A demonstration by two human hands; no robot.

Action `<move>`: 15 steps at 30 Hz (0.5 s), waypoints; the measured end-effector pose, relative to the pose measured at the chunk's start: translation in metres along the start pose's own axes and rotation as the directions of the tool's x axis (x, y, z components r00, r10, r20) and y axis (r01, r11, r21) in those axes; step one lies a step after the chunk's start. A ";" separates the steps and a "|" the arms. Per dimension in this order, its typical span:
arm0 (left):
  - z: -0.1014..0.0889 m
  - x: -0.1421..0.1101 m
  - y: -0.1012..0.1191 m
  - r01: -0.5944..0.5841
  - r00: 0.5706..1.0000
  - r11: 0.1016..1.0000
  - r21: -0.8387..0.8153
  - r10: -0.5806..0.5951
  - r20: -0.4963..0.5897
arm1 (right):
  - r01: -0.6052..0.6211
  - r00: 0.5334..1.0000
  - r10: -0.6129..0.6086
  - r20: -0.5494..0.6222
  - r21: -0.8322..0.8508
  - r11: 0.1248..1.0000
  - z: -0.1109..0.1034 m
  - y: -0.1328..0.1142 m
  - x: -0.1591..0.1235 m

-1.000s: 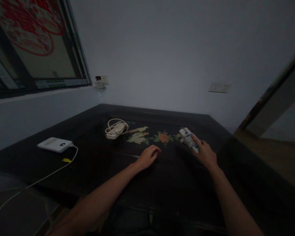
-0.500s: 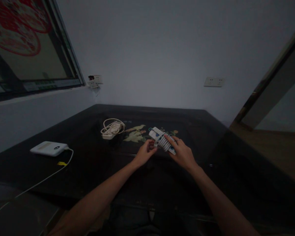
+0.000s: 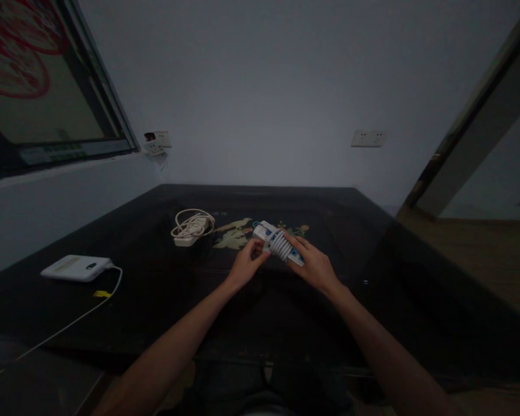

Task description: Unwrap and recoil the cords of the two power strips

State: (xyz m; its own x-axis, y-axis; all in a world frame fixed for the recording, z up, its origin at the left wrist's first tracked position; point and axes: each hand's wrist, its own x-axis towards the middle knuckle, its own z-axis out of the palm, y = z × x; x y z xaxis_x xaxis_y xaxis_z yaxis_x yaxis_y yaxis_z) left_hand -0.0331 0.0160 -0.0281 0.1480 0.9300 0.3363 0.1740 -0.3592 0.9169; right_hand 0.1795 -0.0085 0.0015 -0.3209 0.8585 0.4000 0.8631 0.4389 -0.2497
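Fingers of right hand (image 3: 314, 267) curled over the near end of a white power strip (image 3: 277, 242) with its cord wound round the body, holding it closed just above the dark table (image 3: 156, 277), over the floral inlay (image 3: 234, 234). Left hand (image 3: 244, 267) pinching at the strip's far end, thumb and fingertips closed on or against it; whether on the cord or the casing, impossible to tell in this dim light. Risk, as a judgement: coils slipping off the end and springing loose if the pinch eases, or the strip twisting out of a one-ended hold and dropping onto the table. Further out, a second coiled cable (image 3: 192, 225) lying well apart to the left, and a white power bank (image 3: 75, 267) with its lead (image 3: 69, 323) trailing off the table edge, easy to snag with a forearm. Hard to make out: the plug of the wound cord, the blue marks on the strip, the underside of both hands. Cut off: window (image 3: 34, 86) at upper left, doorframe (image 3: 472, 121) at right. Wall sockets (image 3: 367, 138) small and blurred.
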 end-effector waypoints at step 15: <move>-0.048 0.015 0.017 -0.025 0.982 0.979 0.200 0.062 -0.179 | 0.311 0.945 -0.302 0.124 -0.057 0.949 -0.022 0.027 -0.001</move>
State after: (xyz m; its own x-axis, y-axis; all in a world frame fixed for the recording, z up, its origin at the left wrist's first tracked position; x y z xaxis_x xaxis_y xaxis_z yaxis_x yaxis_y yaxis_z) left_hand -0.0742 0.0274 0.0031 -0.0184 0.9047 0.4256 0.3615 -0.3909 0.8465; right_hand 0.2118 -0.0037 0.0137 -0.6121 0.7118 0.3446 0.7416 0.6680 -0.0624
